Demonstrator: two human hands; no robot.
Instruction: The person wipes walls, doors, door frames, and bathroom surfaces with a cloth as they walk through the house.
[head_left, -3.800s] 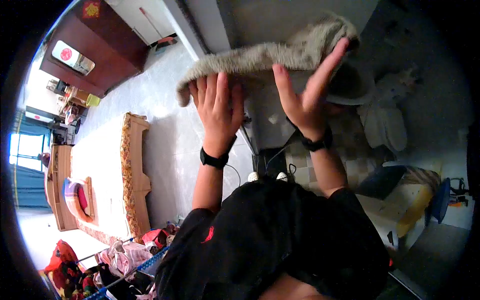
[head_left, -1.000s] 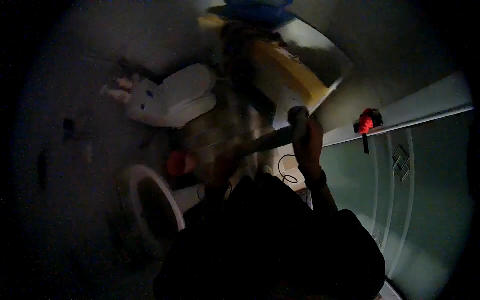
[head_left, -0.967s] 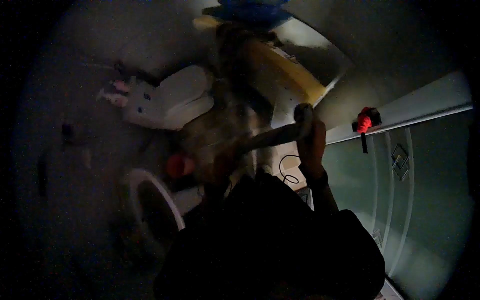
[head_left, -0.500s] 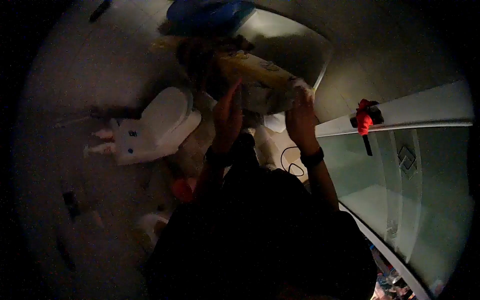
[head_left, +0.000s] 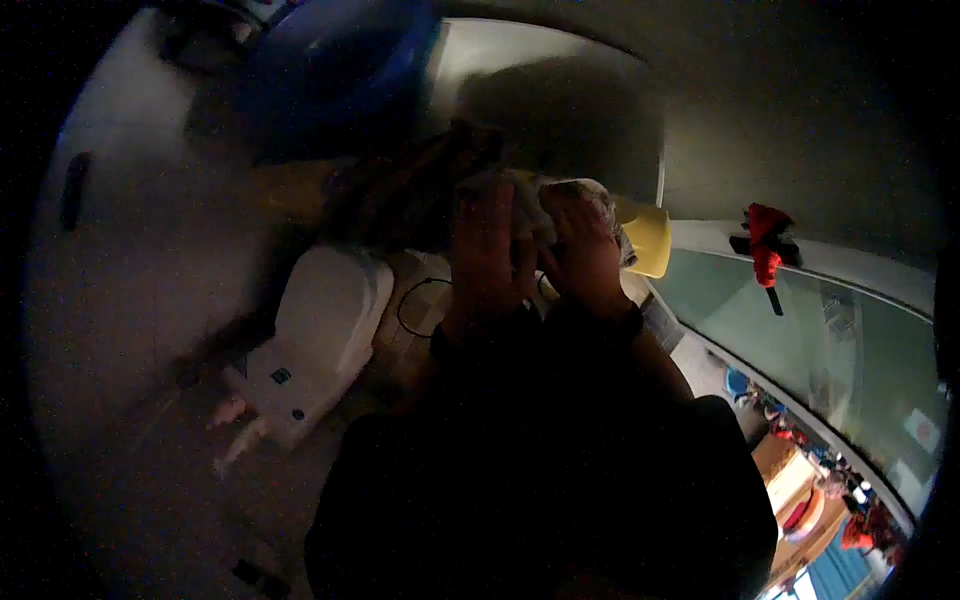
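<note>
A bunched pale grey, patterned cloth (head_left: 625, 230) lies over a yellow board or bench (head_left: 650, 240) in front of me. My right hand (head_left: 588, 255) presses into the cloth with its fingers bent over it. Close beside it, my left hand (head_left: 487, 245) has its fingers together against the same cloth. Parts of the cloth are hidden behind both hands. To the left, a dark, bulky bundle of fabric (head_left: 400, 185) rests on the yellow surface; dim light blurs its details.
A large blue basin (head_left: 340, 75) stands at the upper left. A white toilet (head_left: 335, 305) is at my left. Glass panels (head_left: 800, 330) run along the right, below a rail with a red item (head_left: 768, 245). A dark cable or hose (head_left: 403, 305) loops near the floor.
My hands, wide apart before, have come together on the cloth, which is now more bunched. My view has turned, bringing more of the blue basin and the room at lower right into sight.
</note>
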